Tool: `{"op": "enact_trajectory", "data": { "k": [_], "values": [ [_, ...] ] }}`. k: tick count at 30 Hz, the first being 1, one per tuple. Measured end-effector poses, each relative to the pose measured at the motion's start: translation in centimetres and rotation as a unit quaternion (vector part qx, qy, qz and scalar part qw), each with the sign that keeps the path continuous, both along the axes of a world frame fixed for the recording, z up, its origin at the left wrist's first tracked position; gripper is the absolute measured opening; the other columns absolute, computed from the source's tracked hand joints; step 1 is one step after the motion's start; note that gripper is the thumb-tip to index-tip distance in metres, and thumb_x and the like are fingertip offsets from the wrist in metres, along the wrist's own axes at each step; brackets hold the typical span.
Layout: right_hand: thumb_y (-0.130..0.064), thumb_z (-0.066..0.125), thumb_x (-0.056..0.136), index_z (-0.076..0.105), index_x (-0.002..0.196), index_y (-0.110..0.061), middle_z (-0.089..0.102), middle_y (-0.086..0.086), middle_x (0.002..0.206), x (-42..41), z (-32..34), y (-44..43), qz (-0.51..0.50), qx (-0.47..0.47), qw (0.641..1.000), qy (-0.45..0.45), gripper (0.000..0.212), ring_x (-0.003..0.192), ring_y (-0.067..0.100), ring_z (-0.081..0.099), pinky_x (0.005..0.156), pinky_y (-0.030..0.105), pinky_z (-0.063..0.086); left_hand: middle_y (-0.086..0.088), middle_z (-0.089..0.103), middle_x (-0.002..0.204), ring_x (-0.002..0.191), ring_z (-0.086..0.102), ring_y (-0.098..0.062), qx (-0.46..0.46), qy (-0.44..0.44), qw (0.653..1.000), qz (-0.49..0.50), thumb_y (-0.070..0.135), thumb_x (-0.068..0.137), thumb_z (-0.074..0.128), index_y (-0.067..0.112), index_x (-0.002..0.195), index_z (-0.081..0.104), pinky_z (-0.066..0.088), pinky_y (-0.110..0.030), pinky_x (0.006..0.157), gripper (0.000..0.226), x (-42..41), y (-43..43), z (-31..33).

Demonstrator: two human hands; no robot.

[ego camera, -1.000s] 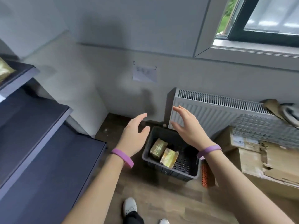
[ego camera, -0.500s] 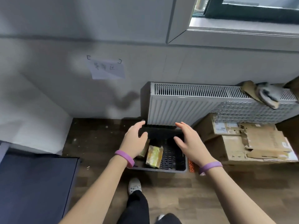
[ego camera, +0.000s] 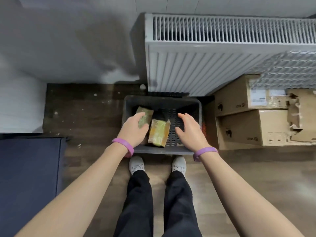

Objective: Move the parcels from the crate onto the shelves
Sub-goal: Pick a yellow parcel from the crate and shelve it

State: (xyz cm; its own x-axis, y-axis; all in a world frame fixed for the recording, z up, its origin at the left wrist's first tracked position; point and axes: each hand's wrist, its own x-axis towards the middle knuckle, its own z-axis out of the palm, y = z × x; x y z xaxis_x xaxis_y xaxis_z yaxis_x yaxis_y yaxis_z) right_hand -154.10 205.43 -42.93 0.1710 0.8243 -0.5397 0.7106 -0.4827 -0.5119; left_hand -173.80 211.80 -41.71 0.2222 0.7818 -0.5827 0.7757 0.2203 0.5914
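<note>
The crate [ego camera: 164,102] stood on the floor at 12 o'clock from the person's feet, with two parcels in its left half. The left parcel [ego camera: 147,113] lay at 10 o'clock from the crate's middle, its long axis running roughly 6 to 12 o'clock. The left hand [ego camera: 135,130] covered its near end, fingers [ego camera: 139,115] arched over the top and thumb on the inner side. Whether they already gripped it could not be told. The second parcel [ego camera: 159,132] lay just beside the first at its 4 o'clock, on the same axis, between the two hands. The right hand [ego camera: 189,132] hovered at 3 o'clock from that parcel over bare crate floor, fingers [ego camera: 185,117] spread and holding nothing. Judged from this layout, each hand had one parcel on its own side. The shelf [ego camera: 29,168] lay at 8 o'clock.
</note>
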Motion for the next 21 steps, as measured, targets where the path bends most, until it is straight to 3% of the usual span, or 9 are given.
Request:
{"op": "enact_trajectory", "data": {
  "k": [6, 11, 13, 16, 18, 21],
  "values": [
    [-0.016, 0.050, 0.094, 0.033, 0.147, -0.012, 0.032, 0.014, 0.152, 1.6, -17.9, -1.0, 0.012, -0.101, 0.995, -0.002, 0.055, 0.140, 0.034, 0.031, 0.114, 0.039, 0.025, -0.002, 0.045, 0.143, 0.130, 0.043, -0.021, -0.078, 0.034, 0.996, -0.028, 0.027, 0.095, 0.049, 0.026, 0.142, 0.038, 0.032, -0.025, 0.098, 0.049, 2.7, -1.7, -18.6],
    [-0.016, 0.047, 0.094, 0.032, 0.144, -0.014, 0.039, 0.015, 0.144, 1.5, -32.1, -2.0, -0.003, -0.157, 0.987, 0.019, 0.053, 0.130, 0.041, 0.038, 0.108, 0.047, 0.033, -0.008, 0.042, 0.144, 0.128, 0.045, -0.026, -0.113, 0.082, 0.986, -0.096, 0.028, 0.094, 0.050, 0.020, 0.145, 0.033, 0.036, -0.033, 0.105, 0.054, 3.5, -1.5, -33.8],
    [-0.017, 0.048, 0.094, 0.023, 0.149, -0.016, 0.039, 0.016, 0.145, 1.1, -36.8, -2.4, -0.018, -0.178, 0.983, 0.031, 0.060, 0.129, 0.042, 0.040, 0.107, 0.048, 0.035, -0.011, 0.047, 0.139, 0.121, 0.050, -0.029, -0.118, 0.091, 0.984, -0.094, 0.028, 0.093, 0.051, 0.020, 0.144, 0.034, 0.039, -0.036, 0.104, 0.055, 3.5, -1.5, -38.6],
    [-0.018, 0.049, 0.094, 0.001, 0.154, -0.017, 0.037, 0.018, 0.148, 0.3, -42.4, -2.4, -0.060, -0.197, 0.977, 0.053, 0.077, 0.128, 0.041, 0.044, 0.106, 0.045, 0.036, -0.009, 0.050, 0.136, 0.118, 0.051, -0.030, -0.122, 0.092, 0.985, -0.075, 0.023, 0.091, 0.052, 0.026, 0.148, 0.024, 0.041, -0.038, 0.101, 0.063, 3.9, -1.5, -44.3],
    [-0.018, 0.050, 0.092, -0.010, 0.153, -0.019, 0.045, 0.020, 0.144, -0.3, -44.6, -2.2, -0.097, -0.212, 0.969, 0.080, 0.086, 0.122, 0.038, 0.052, 0.095, 0.035, 0.039, -0.004, 0.055, 0.126, 0.107, 0.056, -0.025, -0.168, 0.083, 0.982, -0.025, 0.022, 0.090, 0.052, 0.027, 0.151, 0.013, 0.045, -0.034, 0.093, 0.072, 4.3, -1.6, -46.7],
    [-0.018, 0.053, 0.090, -0.006, 0.154, -0.023, 0.058, 0.016, 0.131, -0.8, -45.4, -2.1, -0.164, -0.213, 0.955, 0.123, 0.088, 0.114, 0.035, 0.058, 0.082, 0.028, 0.035, -0.003, 0.058, 0.124, 0.103, 0.059, -0.021, -0.214, 0.051, 0.974, 0.047, 0.018, 0.085, 0.053, 0.021, 0.146, 0.027, 0.047, -0.034, 0.095, 0.067, 4.8, -1.8, -47.9]
  ]
}}
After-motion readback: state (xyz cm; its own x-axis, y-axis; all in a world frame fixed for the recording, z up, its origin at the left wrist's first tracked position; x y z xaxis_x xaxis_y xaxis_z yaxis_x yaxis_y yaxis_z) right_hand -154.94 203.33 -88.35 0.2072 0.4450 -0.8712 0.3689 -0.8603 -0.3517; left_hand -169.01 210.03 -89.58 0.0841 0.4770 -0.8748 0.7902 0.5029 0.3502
